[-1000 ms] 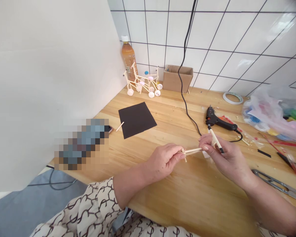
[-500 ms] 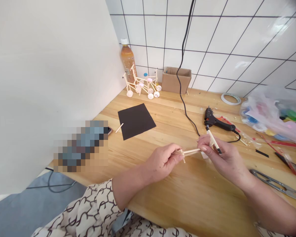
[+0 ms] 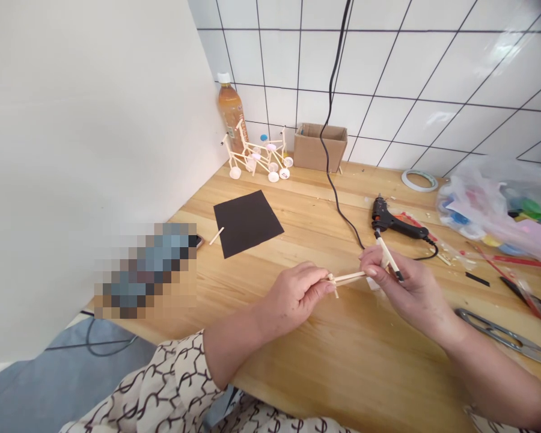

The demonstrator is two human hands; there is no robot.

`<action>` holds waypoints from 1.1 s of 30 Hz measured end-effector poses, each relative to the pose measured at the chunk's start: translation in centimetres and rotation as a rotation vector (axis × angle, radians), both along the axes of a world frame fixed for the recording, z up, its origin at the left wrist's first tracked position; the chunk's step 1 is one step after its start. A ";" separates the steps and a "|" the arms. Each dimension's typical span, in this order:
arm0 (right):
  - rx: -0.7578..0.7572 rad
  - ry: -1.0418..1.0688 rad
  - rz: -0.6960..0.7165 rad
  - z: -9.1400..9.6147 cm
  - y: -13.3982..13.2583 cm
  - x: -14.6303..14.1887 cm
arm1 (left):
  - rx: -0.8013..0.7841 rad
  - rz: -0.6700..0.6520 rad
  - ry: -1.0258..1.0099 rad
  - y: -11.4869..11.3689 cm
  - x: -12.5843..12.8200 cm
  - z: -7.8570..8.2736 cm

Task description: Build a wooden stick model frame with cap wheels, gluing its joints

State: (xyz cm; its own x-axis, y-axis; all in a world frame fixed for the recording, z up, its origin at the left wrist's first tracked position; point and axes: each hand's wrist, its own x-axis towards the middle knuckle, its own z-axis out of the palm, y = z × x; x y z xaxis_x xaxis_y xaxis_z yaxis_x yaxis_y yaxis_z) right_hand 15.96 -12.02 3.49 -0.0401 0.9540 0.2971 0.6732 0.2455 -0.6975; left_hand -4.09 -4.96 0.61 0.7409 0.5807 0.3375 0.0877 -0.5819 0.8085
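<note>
Between my two hands is a small frame of pale wooden sticks (image 3: pixel 349 278), held low over the tabletop. My left hand (image 3: pixel 303 296) pinches its left end, where short sticks cross. At the other end, my right hand (image 3: pixel 399 279) closes its thumb and fingers round the frame. A crossbar stick with black tips (image 3: pixel 389 257) rises slanting out of that grip. Part of a white piece shows under my right fingers; the rest of it is hidden. Just behind my right hand lies a black glue gun (image 3: pixel 399 224).
Several small stick bicycles (image 3: pixel 255 157) stand by a drink bottle (image 3: pixel 232 111) and a cardboard box (image 3: pixel 320 147). A black sheet (image 3: pixel 247 224) lies left of centre. Tape (image 3: pixel 419 180), a plastic bag (image 3: pixel 500 204) and thread snips (image 3: pixel 505 337) are at right. A black cable (image 3: pixel 331 162) hangs down.
Both hands keep the same grip on the stick frame, almost still. The whole view has shifted very slightly.
</note>
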 end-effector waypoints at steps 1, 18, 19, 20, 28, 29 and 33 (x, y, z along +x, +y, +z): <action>0.000 -0.001 -0.001 0.0 0.0 0.0 | 0.000 0.006 -0.003 0.0 0.0 -0.1; 0.008 -0.007 -0.018 0.0 0.1 0.0 | -0.080 0.003 0.048 0.0 0.0 0.0; 0.008 -0.009 -0.020 0.0 0.1 0.0 | -0.077 0.005 0.046 0.0 0.0 0.0; 0.006 -0.012 -0.022 0.1 0.1 -0.1 | -0.074 0.010 0.040 0.0 0.0 0.0; 0.005 -0.009 -0.029 0.2 0.1 -0.1 | -0.076 0.033 0.001 -0.1 0.1 -0.1; 0.004 -0.008 -0.027 0.2 0.1 -0.1 | -0.076 0.033 -0.005 -0.1 0.1 -0.1; -0.005 -0.005 -0.024 0.1 0.1 0.0 | -0.077 0.036 -0.017 -0.1 0.2 -0.4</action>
